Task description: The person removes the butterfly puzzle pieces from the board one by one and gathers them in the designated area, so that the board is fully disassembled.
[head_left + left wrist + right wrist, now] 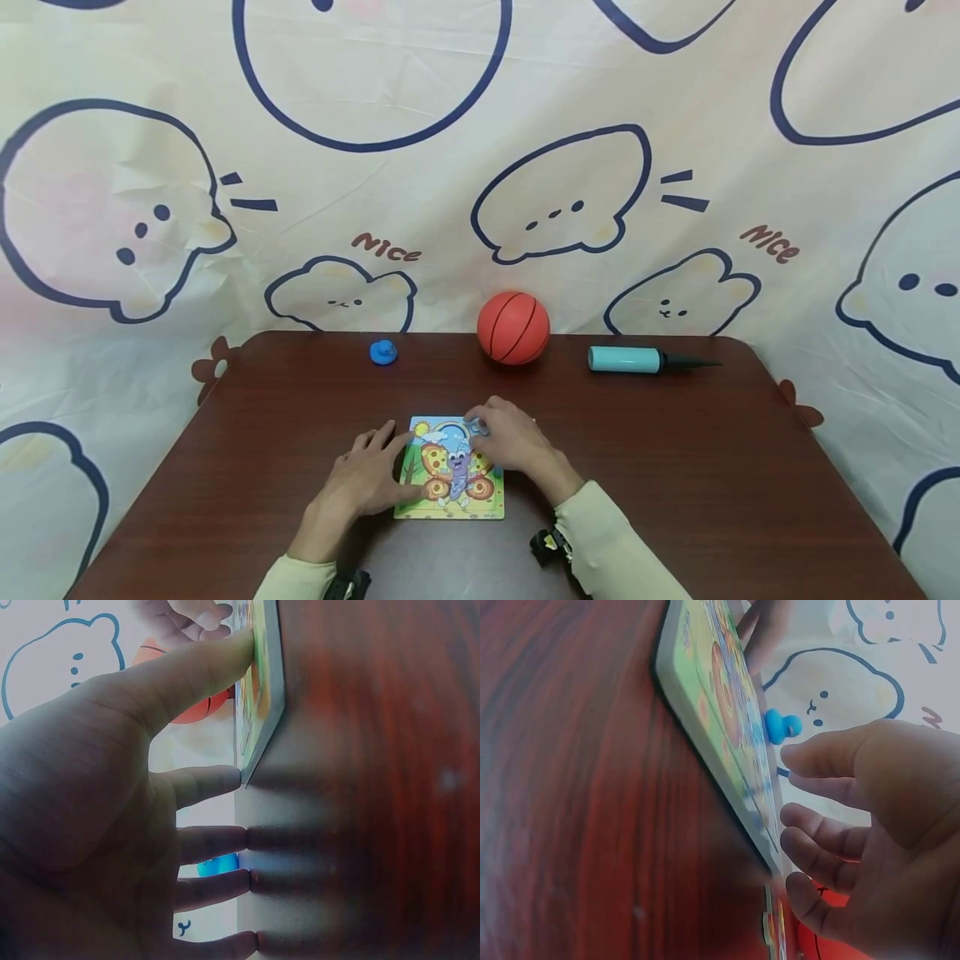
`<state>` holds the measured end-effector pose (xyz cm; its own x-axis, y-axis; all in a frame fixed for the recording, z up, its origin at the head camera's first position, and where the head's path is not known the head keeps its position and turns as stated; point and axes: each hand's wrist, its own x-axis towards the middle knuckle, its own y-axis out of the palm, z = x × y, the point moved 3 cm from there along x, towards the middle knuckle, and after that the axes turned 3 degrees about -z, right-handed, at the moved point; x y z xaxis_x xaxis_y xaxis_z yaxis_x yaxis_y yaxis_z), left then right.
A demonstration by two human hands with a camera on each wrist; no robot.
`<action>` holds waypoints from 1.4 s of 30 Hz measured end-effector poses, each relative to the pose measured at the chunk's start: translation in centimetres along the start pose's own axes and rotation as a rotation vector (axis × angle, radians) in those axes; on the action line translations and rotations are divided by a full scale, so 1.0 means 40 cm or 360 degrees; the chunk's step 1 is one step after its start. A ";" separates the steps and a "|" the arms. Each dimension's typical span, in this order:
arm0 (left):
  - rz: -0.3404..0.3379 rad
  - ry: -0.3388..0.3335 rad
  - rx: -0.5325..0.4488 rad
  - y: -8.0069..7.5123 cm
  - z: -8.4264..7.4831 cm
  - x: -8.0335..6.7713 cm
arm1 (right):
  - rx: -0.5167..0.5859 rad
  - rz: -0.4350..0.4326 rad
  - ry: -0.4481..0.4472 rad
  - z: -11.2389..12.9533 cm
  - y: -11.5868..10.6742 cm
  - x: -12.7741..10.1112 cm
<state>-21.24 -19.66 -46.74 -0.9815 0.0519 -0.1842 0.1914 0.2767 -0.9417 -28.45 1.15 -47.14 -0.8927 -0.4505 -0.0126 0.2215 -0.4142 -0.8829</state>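
A square picture puzzle board [454, 510] with a butterfly, a sun and a rainbow lies flat on the table. My left hand [367, 473] is spread at its left side; the thumb rests on the picture, the index fingertip touches the board's edge, and the other fingertips touch the tabletop. Over the upper right corner is my right hand [512, 437], its fingers loosely bent and fingertips at the picture's surface. No held thing shows between them in the right wrist view. Beyond the board there, a loose puzzle piece [775, 926] lies on the table, mostly hidden from the head view.
Along the back of the brown table [675, 467] are a small blue rubber duck [383, 352], an orange toy basketball [513, 327] and a turquoise hand pump [624, 359] with its black nozzle pointing right. A printed cloth [450, 192] hangs behind the table.
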 end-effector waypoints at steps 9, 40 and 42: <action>-0.0005 -0.0001 -0.0007 0.002 0.005 -0.002 | -0.0114 0.0086 -0.0044 0.021 0.017 0.007; -0.0008 0.0003 -0.0032 0.001 0.002 -0.001 | -0.0094 0.0296 0.0000 0.056 0.017 0.046; -0.0003 0.0003 -0.0034 0.001 0.002 -0.001 | -0.0115 0.0308 -0.0019 0.059 0.018 0.048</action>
<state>-21.21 -19.71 -46.81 -0.9819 0.0528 -0.1817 0.1892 0.2974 -0.9358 -29.07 -1.87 -46.68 -0.8314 -0.5257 -0.1801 0.3594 -0.2613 -0.8959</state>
